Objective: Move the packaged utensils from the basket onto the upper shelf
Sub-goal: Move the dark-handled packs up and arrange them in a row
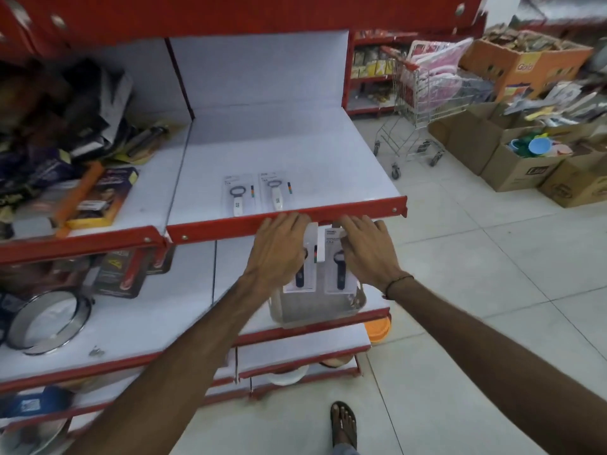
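Note:
Two packaged utensils with white handles lie side by side on the white upper shelf (295, 149), one (238, 195) left of the other (275, 192), near its red front lip. Just below that lip, my left hand (279, 249) holds a packaged utensil with a dark handle (302, 277). Beside it, my right hand (364, 251) holds a second such pack (338, 274). Both packs hang upright above a translucent basket (328, 308) that stands on the lower shelf. The basket's inside is mostly hidden by the packs.
The shelf to the left carries cluttered packaged goods (95, 198) and a round metal tin (49, 320) sits lower down. A small shopping trolley (417, 103) and several cardboard boxes (519, 165) stand on the tiled floor to the right. My sandalled foot (343, 425) is by the shelf base.

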The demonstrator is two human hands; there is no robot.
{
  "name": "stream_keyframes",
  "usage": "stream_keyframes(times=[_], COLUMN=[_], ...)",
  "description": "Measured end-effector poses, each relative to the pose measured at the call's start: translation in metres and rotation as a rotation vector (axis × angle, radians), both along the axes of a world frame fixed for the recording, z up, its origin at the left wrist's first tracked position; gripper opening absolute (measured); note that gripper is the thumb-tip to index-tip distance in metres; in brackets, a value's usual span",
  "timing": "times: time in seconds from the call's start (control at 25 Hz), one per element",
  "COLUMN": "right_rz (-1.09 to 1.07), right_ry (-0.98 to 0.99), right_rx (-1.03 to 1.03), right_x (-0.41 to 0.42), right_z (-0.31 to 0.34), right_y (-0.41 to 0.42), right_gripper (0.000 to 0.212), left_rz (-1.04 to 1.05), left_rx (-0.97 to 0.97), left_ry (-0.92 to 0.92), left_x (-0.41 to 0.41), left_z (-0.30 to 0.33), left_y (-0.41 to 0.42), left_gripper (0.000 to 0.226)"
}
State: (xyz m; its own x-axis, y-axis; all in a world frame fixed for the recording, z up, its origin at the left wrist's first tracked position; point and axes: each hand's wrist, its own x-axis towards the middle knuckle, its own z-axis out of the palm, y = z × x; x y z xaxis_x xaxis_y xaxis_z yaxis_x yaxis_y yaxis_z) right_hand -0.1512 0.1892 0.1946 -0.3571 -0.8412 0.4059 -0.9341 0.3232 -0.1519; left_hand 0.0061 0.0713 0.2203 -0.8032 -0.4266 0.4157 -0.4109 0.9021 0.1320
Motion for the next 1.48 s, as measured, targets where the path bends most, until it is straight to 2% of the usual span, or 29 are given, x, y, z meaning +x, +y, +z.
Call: stream_keyframes(times=[0.12,0.2,0.36,0.6,0.76,0.88,0.96,1.04,1.12,1.2,1.32,1.4,1.48], right_rz=[0.018,0.008,-0.011,-0.049,-0.051,-0.037,-0.038,-0.048,-0.046,0.019,0.187,0.270,0.300], right_ry=[-0.031,-0.071,-0.129,-0.171,-0.225,-0.279,-0.257,-0.189,-0.163,-0.246,-0.431,-0.430,-0.368], right_rx=[-0.104,-0.136,-0.090,0.006,0.200,0.312,0.369,0.475,0.537,0.518,0.501,0.548,0.627], right_x=[-0.013,-0.029,-0.061,-0.110,-0.128,-0.138,-0.142,-0.145,-0.143,-0.136,-0.107,-0.079,-0.057], right_z=[0.059,0.097,0.144,0.161,0.134,0.105,0.094,0.088,0.088,0.096,0.108,0.112,0.109], right_y=[-0.008,-0.023,-0.059,-0.115,-0.138,-0.144,-0.145,-0.146,-0.144,-0.142,-0.146,-0.156,-0.166], right_gripper=[0.020,0.021,0.023,0.032,0.035,0.033,0.037,0.042,0.049,0.058,0.073,0.081,0.088], left_rz=[0.045,0.090,0.097,0.139,0.151,0.145,0.138,0.102,0.070,0.048,0.074,0.151,0.196], left_rx=[0.126,0.182,0.154,0.267,0.339,0.426,0.418,0.397,0.473,0.553,0.514,0.468,0.419], left_ry=[0.221,0.283,0.242,0.192,0.047,-0.002,-0.042,-0.180,-0.280,-0.314,-0.599,-0.816,-0.917], left_x=[-0.012,-0.030,-0.071,-0.124,-0.141,-0.144,-0.145,-0.142,-0.126,-0.103,-0.058,-0.031,-0.016], left_z=[0.058,0.093,0.127,0.126,0.087,0.063,0.054,0.050,0.058,0.077,0.109,0.116,0.107], left_y=[-0.012,-0.030,-0.079,-0.126,-0.131,-0.129,-0.132,-0.139,-0.147,-0.160,-0.178,-0.186,-0.187], left_gripper=[0.036,0.033,0.032,0.034,0.025,0.027,0.032,0.040,0.049,0.056,0.068,0.086,0.098])
